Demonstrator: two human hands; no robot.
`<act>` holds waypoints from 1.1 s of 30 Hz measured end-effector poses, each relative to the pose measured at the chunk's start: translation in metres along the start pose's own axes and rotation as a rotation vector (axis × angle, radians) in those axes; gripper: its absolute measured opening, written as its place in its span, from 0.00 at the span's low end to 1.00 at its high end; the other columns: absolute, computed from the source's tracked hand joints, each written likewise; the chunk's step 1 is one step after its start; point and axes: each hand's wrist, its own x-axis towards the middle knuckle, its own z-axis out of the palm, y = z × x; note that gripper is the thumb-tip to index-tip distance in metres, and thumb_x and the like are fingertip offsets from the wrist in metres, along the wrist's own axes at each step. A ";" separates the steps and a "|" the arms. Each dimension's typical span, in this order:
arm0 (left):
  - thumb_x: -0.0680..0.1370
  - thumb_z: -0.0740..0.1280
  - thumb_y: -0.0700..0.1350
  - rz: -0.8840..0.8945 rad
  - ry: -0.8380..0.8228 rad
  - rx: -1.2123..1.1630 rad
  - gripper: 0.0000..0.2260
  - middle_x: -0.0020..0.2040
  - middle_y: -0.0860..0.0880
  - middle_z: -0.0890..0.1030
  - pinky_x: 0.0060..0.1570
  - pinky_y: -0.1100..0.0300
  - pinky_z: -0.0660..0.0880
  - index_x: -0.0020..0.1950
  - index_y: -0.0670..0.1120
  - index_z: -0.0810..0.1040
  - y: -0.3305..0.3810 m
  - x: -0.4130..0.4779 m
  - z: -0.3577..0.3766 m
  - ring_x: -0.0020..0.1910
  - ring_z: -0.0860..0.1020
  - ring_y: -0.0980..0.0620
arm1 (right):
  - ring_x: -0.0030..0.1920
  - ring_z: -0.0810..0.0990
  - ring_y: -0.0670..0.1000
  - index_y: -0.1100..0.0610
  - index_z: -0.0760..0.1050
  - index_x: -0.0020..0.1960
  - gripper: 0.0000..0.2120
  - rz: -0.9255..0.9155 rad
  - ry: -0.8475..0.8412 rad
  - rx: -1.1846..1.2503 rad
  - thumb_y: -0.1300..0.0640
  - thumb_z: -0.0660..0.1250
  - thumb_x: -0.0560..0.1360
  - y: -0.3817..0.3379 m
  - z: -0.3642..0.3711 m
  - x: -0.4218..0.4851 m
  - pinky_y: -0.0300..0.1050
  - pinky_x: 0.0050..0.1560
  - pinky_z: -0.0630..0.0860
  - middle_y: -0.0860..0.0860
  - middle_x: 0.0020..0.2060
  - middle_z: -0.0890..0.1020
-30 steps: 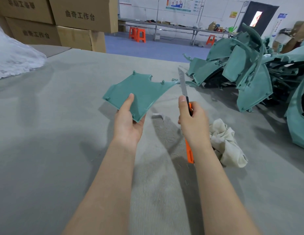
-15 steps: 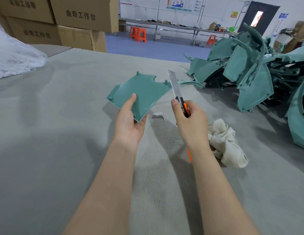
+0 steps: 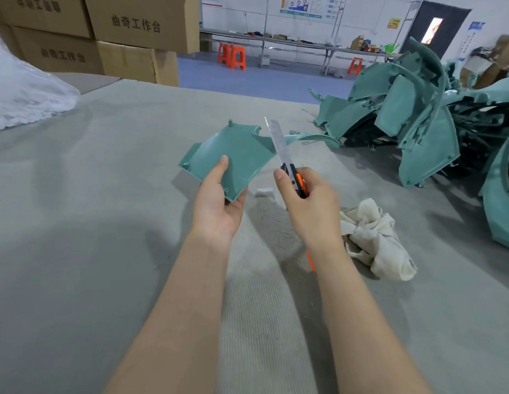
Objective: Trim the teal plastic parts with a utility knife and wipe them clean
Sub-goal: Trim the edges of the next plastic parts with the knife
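head view: a flat teal plastic part (image 3: 236, 155) is held up above the grey felt-covered table (image 3: 77, 223), a little left of the middle of the frame. its broad face is turned up toward the camera. its widest span runs from the left corner across to the right edge, and its near corner points back toward the person. small pegs stand up along its far and left edges.

the near corner is grasped by the left hand (image 3: 218, 206): the thumb is laid flat on the top face and the fingers are curled beneath it.

the utility knife (image 3: 287, 166) is clasped in the right hand (image 3: 310, 206), with the fingers wrapped round the orange handle and the thumb set along its left side. the blade is extended. the knife's long axis runs from the orange tail below the wrist up and away from the person, with the tip leaning slightly left. the blade is seen across the part's right edge; whether steel and plastic touch cannot be told.

a thin curved teal strip (image 3: 313, 137) is seen just beyond the blade; whether it belongs to the held part cannot be told. a crumpled pale cloth (image 3: 375, 237) lies on the table just right of the right wrist. a small white scrap (image 3: 264, 192) lies between the hands. a heap of teal parts (image 3: 404, 123) is piled at the far right. cardboard boxes (image 3: 134, 27) are stacked at the far left.
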 end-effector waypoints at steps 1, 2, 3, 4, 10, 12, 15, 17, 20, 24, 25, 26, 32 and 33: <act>0.77 0.68 0.39 -0.001 -0.001 -0.001 0.02 0.37 0.50 0.85 0.31 0.65 0.77 0.49 0.44 0.79 0.000 0.000 0.000 0.34 0.83 0.56 | 0.28 0.69 0.41 0.47 0.71 0.35 0.14 0.005 -0.001 0.003 0.43 0.66 0.76 0.000 0.000 0.000 0.33 0.30 0.64 0.37 0.24 0.72; 0.77 0.68 0.39 -0.003 0.001 -0.003 0.02 0.37 0.50 0.85 0.31 0.65 0.77 0.49 0.44 0.79 0.000 0.001 0.000 0.34 0.83 0.56 | 0.28 0.69 0.41 0.48 0.71 0.36 0.14 0.009 -0.003 0.004 0.43 0.66 0.76 0.000 0.001 0.000 0.33 0.30 0.64 0.38 0.24 0.71; 0.77 0.68 0.39 -0.006 0.005 -0.006 0.02 0.36 0.50 0.85 0.31 0.65 0.77 0.49 0.44 0.79 0.000 0.001 -0.001 0.34 0.83 0.56 | 0.28 0.69 0.41 0.48 0.71 0.36 0.14 0.014 -0.005 0.005 0.43 0.66 0.76 0.000 0.001 0.000 0.33 0.30 0.64 0.38 0.24 0.71; 0.77 0.68 0.39 -0.008 0.009 -0.009 0.02 0.36 0.50 0.85 0.31 0.65 0.77 0.48 0.44 0.79 0.001 0.001 -0.001 0.34 0.83 0.56 | 0.28 0.69 0.41 0.48 0.71 0.36 0.14 0.020 -0.006 0.009 0.43 0.66 0.76 0.000 0.001 0.000 0.34 0.29 0.64 0.38 0.23 0.71; 0.77 0.68 0.39 -0.018 0.006 -0.032 0.01 0.37 0.49 0.85 0.31 0.64 0.78 0.48 0.42 0.79 -0.002 0.003 0.000 0.34 0.83 0.55 | 0.27 0.69 0.43 0.50 0.73 0.38 0.13 -0.032 -0.079 -0.021 0.43 0.67 0.76 -0.003 0.006 -0.005 0.36 0.29 0.63 0.41 0.24 0.72; 0.78 0.67 0.39 -0.025 0.003 -0.033 0.03 0.39 0.48 0.85 0.32 0.64 0.78 0.50 0.42 0.79 -0.002 0.003 -0.001 0.35 0.83 0.55 | 0.27 0.69 0.44 0.51 0.75 0.41 0.13 -0.046 -0.113 -0.037 0.42 0.67 0.75 -0.005 0.011 -0.007 0.39 0.30 0.66 0.43 0.24 0.72; 0.78 0.67 0.39 -0.024 0.005 -0.059 0.03 0.39 0.47 0.85 0.31 0.64 0.78 0.50 0.41 0.79 0.001 0.004 -0.002 0.35 0.83 0.54 | 0.29 0.69 0.45 0.52 0.77 0.43 0.13 -0.051 -0.148 -0.042 0.42 0.67 0.75 -0.007 0.012 -0.008 0.44 0.33 0.69 0.45 0.26 0.73; 0.77 0.68 0.38 -0.030 0.006 -0.078 0.03 0.40 0.47 0.85 0.32 0.63 0.79 0.50 0.41 0.79 0.002 0.004 -0.001 0.35 0.84 0.54 | 0.28 0.69 0.44 0.52 0.76 0.42 0.13 -0.053 -0.122 -0.023 0.42 0.67 0.76 -0.007 0.011 -0.008 0.40 0.31 0.66 0.44 0.26 0.72; 0.77 0.68 0.37 -0.035 0.020 -0.101 0.02 0.39 0.47 0.85 0.34 0.63 0.80 0.48 0.41 0.79 0.002 0.003 0.000 0.36 0.83 0.53 | 0.28 0.70 0.42 0.48 0.74 0.40 0.12 -0.022 -0.064 -0.008 0.42 0.66 0.76 -0.007 0.006 -0.005 0.35 0.29 0.64 0.39 0.25 0.73; 0.77 0.68 0.37 -0.034 0.039 -0.104 0.02 0.34 0.48 0.84 0.34 0.63 0.80 0.45 0.41 0.78 0.003 0.003 0.001 0.32 0.83 0.54 | 0.29 0.72 0.40 0.45 0.71 0.38 0.12 0.016 -0.008 -0.016 0.41 0.65 0.76 -0.005 0.001 -0.003 0.33 0.31 0.66 0.36 0.26 0.74; 0.77 0.68 0.37 -0.034 0.042 -0.103 0.02 0.34 0.48 0.84 0.34 0.63 0.80 0.45 0.41 0.78 0.003 0.002 0.001 0.32 0.83 0.54 | 0.29 0.72 0.41 0.45 0.71 0.38 0.12 0.019 -0.009 -0.023 0.41 0.65 0.76 -0.005 0.001 -0.003 0.33 0.31 0.66 0.35 0.26 0.73; 0.77 0.68 0.37 -0.035 0.043 -0.105 0.02 0.34 0.48 0.84 0.34 0.63 0.80 0.44 0.41 0.78 0.003 0.002 0.001 0.32 0.83 0.54 | 0.30 0.72 0.41 0.44 0.71 0.38 0.12 0.019 -0.013 -0.029 0.41 0.65 0.76 -0.005 0.002 -0.003 0.34 0.30 0.65 0.35 0.26 0.73; 0.77 0.68 0.37 -0.034 0.057 -0.111 0.02 0.33 0.48 0.84 0.34 0.64 0.80 0.45 0.41 0.78 0.002 0.002 0.001 0.32 0.82 0.54 | 0.29 0.72 0.41 0.42 0.72 0.40 0.09 0.004 -0.040 -0.055 0.41 0.66 0.76 -0.005 0.005 -0.004 0.35 0.30 0.65 0.37 0.26 0.74; 0.77 0.68 0.37 -0.033 0.058 -0.112 0.02 0.34 0.48 0.84 0.34 0.64 0.80 0.45 0.42 0.78 0.003 0.002 0.001 0.32 0.82 0.54 | 0.29 0.71 0.41 0.42 0.72 0.39 0.09 0.003 -0.040 -0.050 0.42 0.66 0.76 -0.006 0.005 -0.004 0.35 0.30 0.65 0.37 0.26 0.74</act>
